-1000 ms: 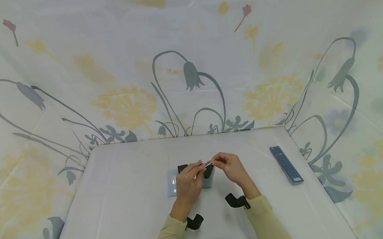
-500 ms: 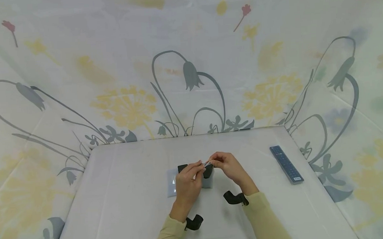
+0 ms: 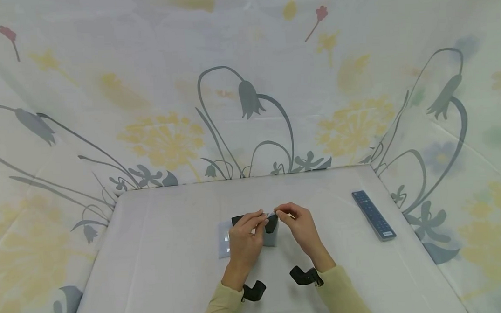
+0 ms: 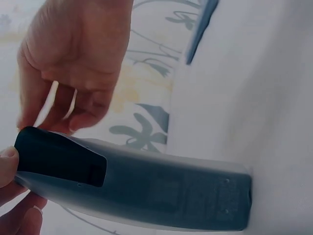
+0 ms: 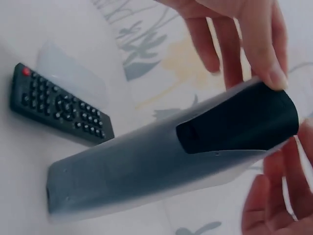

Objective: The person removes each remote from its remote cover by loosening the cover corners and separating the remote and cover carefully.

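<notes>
Above my white table [image 3: 167,258], a grey device [image 5: 122,169] was held, black end [image 5: 244,117] up.
My right hand [image 3: 301,222] had swung its wrist inward since a second before, fingers bent at the device's top, pinching or not I couldn't tell; my left hand [image 3: 246,236] stayed gripping that end. Only the right wrist view showed a black remote [image 5: 61,105]'s keys.

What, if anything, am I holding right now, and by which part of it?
A grey, remote-like device: the left hand pinches its upper, black end. The right hand is at that same end; whether it grips cannot be told.
</notes>
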Demonstrator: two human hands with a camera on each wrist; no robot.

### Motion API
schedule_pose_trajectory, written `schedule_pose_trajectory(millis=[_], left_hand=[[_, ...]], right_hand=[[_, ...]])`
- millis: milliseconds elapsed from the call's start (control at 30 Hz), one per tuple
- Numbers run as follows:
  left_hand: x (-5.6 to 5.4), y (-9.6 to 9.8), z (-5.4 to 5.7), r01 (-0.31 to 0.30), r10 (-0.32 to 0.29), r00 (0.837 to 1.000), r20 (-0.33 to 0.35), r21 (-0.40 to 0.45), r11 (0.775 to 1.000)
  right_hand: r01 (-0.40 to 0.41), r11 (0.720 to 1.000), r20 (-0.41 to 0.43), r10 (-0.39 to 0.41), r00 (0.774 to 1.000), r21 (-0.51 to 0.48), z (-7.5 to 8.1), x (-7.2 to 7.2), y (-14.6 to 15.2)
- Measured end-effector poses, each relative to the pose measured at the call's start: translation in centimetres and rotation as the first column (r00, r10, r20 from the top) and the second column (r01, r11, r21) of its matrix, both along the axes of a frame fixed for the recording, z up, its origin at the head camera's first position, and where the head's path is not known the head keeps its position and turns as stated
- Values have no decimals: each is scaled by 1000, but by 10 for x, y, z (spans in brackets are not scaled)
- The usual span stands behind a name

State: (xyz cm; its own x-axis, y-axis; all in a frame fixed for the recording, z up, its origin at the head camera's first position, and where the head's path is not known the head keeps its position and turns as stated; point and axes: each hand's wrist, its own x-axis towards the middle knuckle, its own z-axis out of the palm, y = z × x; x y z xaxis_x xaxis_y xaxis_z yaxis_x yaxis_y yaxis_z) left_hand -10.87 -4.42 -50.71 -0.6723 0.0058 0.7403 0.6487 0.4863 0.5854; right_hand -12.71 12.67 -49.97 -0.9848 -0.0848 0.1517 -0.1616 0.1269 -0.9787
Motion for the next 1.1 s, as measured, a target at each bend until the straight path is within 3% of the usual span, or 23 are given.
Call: schedule_pose_trajectory(millis=[100, 300, 400, 567, 867, 967, 1100], left_hand=[[-1, -1, -1, -5, 5, 1000, -2, 0, 1000], [-1, -2, 0, -28, 28, 999, 24, -13, 1000], [0, -2, 2, -42, 42, 999, 33, -19, 999], [1, 0, 4, -66, 66, 996, 56, 2, 998], [3, 4, 5, -117, 115, 988, 98, 15, 993], [5, 5, 6, -117, 113, 987, 118, 32, 993], [5, 6, 8, -103, 91, 982, 165, 62, 993]], right_hand=[[28, 999, -178, -24, 984, 17, 4, 10, -4], [120, 987, -438, -62, 897, 106, 20, 23, -14], [178, 978, -514, -100, 852, 105, 10, 20, -17], [216, 973, -588, -129, 798, 81, -16, 9, -17], [280, 946, -668, -104, 737, 163, -18, 10, -20], [291, 946, -674, -123, 728, 142, -18, 11, -21], [300, 947, -660, -153, 735, 115, -17, 13, -22]])
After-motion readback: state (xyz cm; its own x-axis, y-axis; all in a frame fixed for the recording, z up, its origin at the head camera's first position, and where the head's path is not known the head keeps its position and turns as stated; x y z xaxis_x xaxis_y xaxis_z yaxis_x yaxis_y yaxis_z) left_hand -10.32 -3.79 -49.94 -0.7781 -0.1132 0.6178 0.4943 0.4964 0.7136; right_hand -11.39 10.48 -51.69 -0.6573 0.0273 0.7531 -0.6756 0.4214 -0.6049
